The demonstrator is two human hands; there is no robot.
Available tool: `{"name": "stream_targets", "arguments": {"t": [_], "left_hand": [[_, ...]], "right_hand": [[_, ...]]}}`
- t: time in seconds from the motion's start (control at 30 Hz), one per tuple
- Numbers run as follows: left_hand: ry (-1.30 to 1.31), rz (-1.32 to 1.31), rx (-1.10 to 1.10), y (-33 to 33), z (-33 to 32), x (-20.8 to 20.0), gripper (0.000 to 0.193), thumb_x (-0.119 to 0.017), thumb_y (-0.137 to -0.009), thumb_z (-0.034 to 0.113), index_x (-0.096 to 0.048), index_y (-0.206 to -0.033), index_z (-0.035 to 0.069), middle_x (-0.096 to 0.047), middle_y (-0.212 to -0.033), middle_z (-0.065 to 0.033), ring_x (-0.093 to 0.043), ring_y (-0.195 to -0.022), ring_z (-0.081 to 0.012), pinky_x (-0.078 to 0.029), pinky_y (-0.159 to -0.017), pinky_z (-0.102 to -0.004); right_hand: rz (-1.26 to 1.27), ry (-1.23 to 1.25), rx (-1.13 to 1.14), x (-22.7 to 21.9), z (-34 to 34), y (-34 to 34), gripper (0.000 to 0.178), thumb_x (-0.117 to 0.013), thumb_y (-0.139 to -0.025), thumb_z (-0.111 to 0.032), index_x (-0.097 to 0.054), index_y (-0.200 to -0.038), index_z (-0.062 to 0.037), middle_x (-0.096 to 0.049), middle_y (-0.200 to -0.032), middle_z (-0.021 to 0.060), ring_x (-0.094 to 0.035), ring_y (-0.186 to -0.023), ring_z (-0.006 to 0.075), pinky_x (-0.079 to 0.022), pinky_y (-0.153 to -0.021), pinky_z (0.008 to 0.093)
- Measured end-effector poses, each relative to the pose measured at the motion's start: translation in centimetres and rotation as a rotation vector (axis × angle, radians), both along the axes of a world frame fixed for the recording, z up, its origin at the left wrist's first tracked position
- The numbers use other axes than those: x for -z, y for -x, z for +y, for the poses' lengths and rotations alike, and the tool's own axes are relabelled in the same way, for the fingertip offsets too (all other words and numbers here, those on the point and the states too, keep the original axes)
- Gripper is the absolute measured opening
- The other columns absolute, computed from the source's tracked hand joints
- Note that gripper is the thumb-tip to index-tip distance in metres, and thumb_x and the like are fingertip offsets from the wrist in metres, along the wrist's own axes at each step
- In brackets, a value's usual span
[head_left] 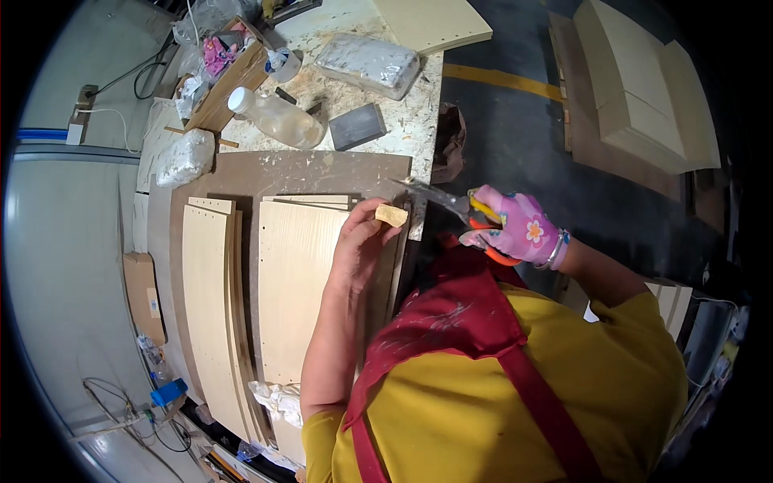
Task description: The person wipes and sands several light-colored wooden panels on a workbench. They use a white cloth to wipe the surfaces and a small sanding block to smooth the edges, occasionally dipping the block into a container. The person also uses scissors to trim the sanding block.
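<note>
My bare left hand [354, 251] is closed on a small pale-yellow block [392, 216], perhaps foam or sponge, gripped between thumb and fingers above the panels. To the right, my right hand [523, 228] wears a pink flowered glove and grips scissors [439, 198] with orange and yellow handles. Their blades point left, above and apart from the block, with a pale bit at the tips. Below my left hand lies a stack of pale wooden panels [296, 278] with small holes along the edges. Another panel stack [211, 298] lies farther left.
Across the worktable [322, 165] sit a clear bottle [282, 119] with a white cap, a dark grey block [357, 127], a plastic-wrapped block [369, 64] and a tape roll [283, 66]. A white wrapped bundle [186, 158] rests at left. More stacked panels [636, 88] stand beyond the aisle.
</note>
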State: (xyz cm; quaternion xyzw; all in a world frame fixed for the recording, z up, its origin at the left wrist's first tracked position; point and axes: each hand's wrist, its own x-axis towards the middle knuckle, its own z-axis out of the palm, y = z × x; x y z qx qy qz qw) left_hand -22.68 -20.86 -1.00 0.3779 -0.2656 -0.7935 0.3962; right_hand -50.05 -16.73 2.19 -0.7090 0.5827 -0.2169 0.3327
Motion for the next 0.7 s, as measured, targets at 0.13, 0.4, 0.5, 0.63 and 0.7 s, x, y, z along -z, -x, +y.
{"name": "stream_targets", "arguments": {"t": [0.13, 0.4, 0.5, 0.63, 0.7], "left_hand": [[-0.026, 0.071, -0.060, -0.1, 0.1, -0.1, 0.034, -0.054, -0.084, 0.009, -0.052, -0.118, 0.008, -0.058, -0.112, -0.0080, -0.056, -0.107, -0.0214, -0.049, -0.093, -0.0383], [-0.014, 0.070, -0.105, -0.8, 0.5, 0.2, 0.035, -0.056, -0.085, 0.010, -0.051, -0.119, 0.008, -0.058, -0.112, -0.0070, -0.056, -0.107, -0.0204, -0.048, -0.095, -0.0374], [-0.011, 0.015, -0.083, -0.5, 0.8, -0.4, 0.033, -0.053, -0.085, 0.007, -0.053, -0.119, 0.007, -0.058, -0.112, -0.0067, -0.056, -0.107, -0.0194, -0.048, -0.094, -0.0354], [-0.037, -0.008, -0.088, 0.0, 1.3, -0.9, 0.032, -0.049, -0.087, 0.002, -0.055, -0.119, 0.007, -0.059, -0.113, -0.0070, -0.057, -0.105, -0.0181, -0.050, -0.092, -0.0324], [-0.046, -0.016, -0.091, 0.1, 1.4, -0.9, 0.033, -0.049, -0.087, 0.002, -0.055, -0.119, 0.007, -0.059, -0.113, -0.0067, -0.057, -0.105, -0.0179, -0.050, -0.092, -0.0323]], "right_hand": [[0.069, 0.015, 0.007, -0.8, 0.0, 0.4, 0.071, -0.074, -0.068, -0.056, -0.054, -0.114, -0.0063, -0.065, -0.086, 0.0184, -0.063, -0.078, 0.0386, -0.048, -0.073, 0.0423], [0.267, 0.240, -0.145, 0.5, 0.2, 0.2, 0.076, -0.069, -0.067, -0.063, -0.053, -0.120, -0.0113, -0.066, -0.096, 0.0124, -0.064, -0.085, 0.0311, -0.043, -0.087, 0.0451], [0.300, 0.197, -0.157, 0.4, 0.0, -0.1, 0.075, -0.069, -0.067, -0.063, -0.053, -0.120, -0.0114, -0.066, -0.095, 0.0117, -0.064, -0.083, 0.0302, -0.043, -0.086, 0.0442], [0.305, 0.223, -0.156, 0.4, -0.1, -0.2, 0.074, -0.069, -0.068, -0.063, -0.054, -0.119, -0.0109, -0.066, -0.093, 0.0113, -0.064, -0.080, 0.0293, -0.044, -0.084, 0.0428], [0.311, 0.235, -0.145, 0.4, 0.0, -0.2, 0.074, -0.069, -0.068, -0.063, -0.055, -0.118, -0.0107, -0.066, -0.091, 0.0113, -0.064, -0.079, 0.0289, -0.044, -0.083, 0.0424]]}}
